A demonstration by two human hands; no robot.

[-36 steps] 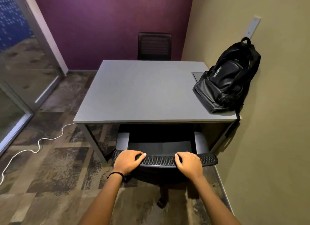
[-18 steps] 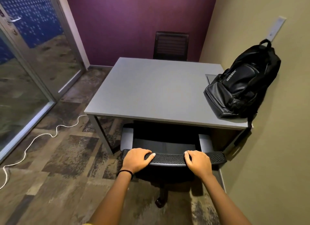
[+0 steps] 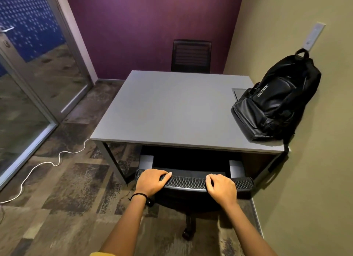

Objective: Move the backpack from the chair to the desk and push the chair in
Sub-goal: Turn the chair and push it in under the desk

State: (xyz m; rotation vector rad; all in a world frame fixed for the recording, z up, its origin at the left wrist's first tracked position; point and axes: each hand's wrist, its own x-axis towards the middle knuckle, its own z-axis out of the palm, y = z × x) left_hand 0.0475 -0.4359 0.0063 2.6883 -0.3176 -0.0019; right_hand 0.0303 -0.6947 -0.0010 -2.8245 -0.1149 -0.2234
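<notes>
A black backpack stands on the right end of the grey desk, leaning against the beige wall. The black mesh-backed office chair is tucked under the desk's near edge, its seat and armrests mostly beneath the top. My left hand curls over the left part of the chair's top rail. My right hand grips the same rail further right. One caster shows on the carpet below.
A second dark chair sits behind the desk against the purple wall. A white cable snakes across the carpet on the left. A glass door and partition line the left side. The beige wall is close on the right.
The view has swung left, so the desk and backpack sit further right in frame. Both hands keep their grip on the chair back, which stays under the desk edge.
</notes>
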